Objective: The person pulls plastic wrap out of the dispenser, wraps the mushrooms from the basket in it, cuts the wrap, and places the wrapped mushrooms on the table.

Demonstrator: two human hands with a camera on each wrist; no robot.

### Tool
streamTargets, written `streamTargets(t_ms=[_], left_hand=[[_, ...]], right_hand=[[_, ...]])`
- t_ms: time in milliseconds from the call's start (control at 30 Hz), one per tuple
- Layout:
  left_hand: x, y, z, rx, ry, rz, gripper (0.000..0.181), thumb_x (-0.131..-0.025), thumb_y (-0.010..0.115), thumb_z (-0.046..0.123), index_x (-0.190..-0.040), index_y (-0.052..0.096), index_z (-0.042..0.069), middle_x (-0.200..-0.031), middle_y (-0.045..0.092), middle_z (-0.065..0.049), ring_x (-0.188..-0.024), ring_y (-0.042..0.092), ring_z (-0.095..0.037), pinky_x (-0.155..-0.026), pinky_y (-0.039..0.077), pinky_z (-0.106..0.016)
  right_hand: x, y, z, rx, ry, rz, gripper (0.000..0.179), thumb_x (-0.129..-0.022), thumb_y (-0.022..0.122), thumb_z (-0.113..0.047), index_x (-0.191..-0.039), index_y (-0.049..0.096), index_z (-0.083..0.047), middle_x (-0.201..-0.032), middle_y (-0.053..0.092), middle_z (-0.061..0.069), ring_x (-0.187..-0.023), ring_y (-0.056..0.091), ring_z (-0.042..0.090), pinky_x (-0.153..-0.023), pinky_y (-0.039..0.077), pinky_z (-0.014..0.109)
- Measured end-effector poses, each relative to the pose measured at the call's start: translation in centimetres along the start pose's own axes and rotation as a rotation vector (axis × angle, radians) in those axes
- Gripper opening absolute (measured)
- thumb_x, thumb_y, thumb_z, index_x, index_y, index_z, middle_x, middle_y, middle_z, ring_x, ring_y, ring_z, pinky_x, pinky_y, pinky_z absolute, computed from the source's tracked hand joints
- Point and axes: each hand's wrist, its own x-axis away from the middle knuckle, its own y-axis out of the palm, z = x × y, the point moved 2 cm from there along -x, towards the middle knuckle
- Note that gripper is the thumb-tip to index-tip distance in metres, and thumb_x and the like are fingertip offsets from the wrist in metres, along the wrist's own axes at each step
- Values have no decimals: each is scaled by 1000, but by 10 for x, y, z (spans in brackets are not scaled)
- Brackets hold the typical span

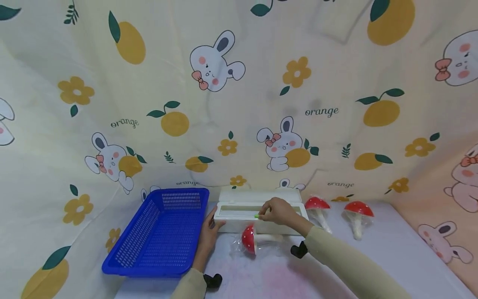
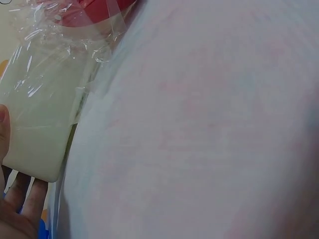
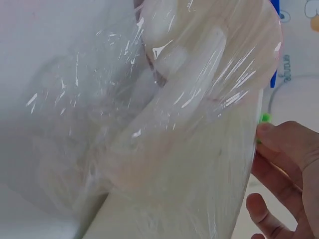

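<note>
A long white box (image 1: 235, 226) stands on the table with its lid (image 1: 257, 195) raised at the back. My left hand (image 1: 209, 234) grips the box's left end, thumb at the front and fingers round the end, as the left wrist view shows. At the box's front top edge, my right hand (image 1: 278, 211) pinches a small bright green slider (image 3: 265, 118) between thumb and fingers. Just before the box lies a toy mushroom (image 1: 249, 240) on its side, red-capped with white dots and wrapped in clear plastic. Its wrapping hides part of the box in the right wrist view.
A blue plastic basket (image 1: 154, 272) stands left of my left hand. Two more wrapped red mushrooms, one nearer (image 1: 317, 203) and one farther right (image 1: 358, 209), are right of the box. A printed cloth (image 1: 239, 104) hangs behind the table.
</note>
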Motion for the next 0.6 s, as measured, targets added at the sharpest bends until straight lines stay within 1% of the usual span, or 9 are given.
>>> streamTargets(t_ms=[100, 267, 367, 433, 600], left_hand=[[2, 1, 0, -3, 12, -12, 70, -102, 72, 18, -165, 42, 11, -168, 43, -16, -156, 38, -41, -124, 35, -57], [3, 1, -1, 0, 22, 0, 70, -101, 73, 18, -164, 43, 10, -167, 44, -17, -155, 39, -42, -124, 35, -58], [3, 1, -1, -1, 20, 8, 70, -101, 73, 18, -164, 44, 11, -167, 44, -15, -155, 40, -40, -124, 36, -57], [3, 1, -1, -5, 35, 8, 69, -101, 73, 17, -163, 44, 10, -167, 44, -17, -154, 41, -42, -123, 38, -58], [3, 0, -1, 0, 36, 1, 69, -101, 73, 18, -163, 44, 9, -166, 44, -19, -153, 42, -43, -122, 38, -58]], right_hand=[[5, -3, 2, 22, -8, 11, 5, -90, 89, -26, -88, 85, -25, -94, 77, -10, -86, 58, 14, -75, 50, 35], [5, -4, 1, 74, -30, 16, 5, -90, 89, -26, -87, 85, -27, -88, 76, -15, -87, 56, 14, -81, 47, 38], [7, -5, 0, 78, -37, 21, 5, -90, 89, -27, -87, 86, -26, -86, 75, -16, -86, 55, 14, -80, 46, 38], [9, -7, 2, 85, -43, 34, 5, -90, 89, -27, -87, 86, -24, -85, 75, -16, -85, 55, 14, -78, 46, 37], [15, -12, 8, 100, -47, 44, 4, -90, 89, -27, -89, 86, -23, -84, 72, -15, -84, 56, 13, -73, 48, 35]])
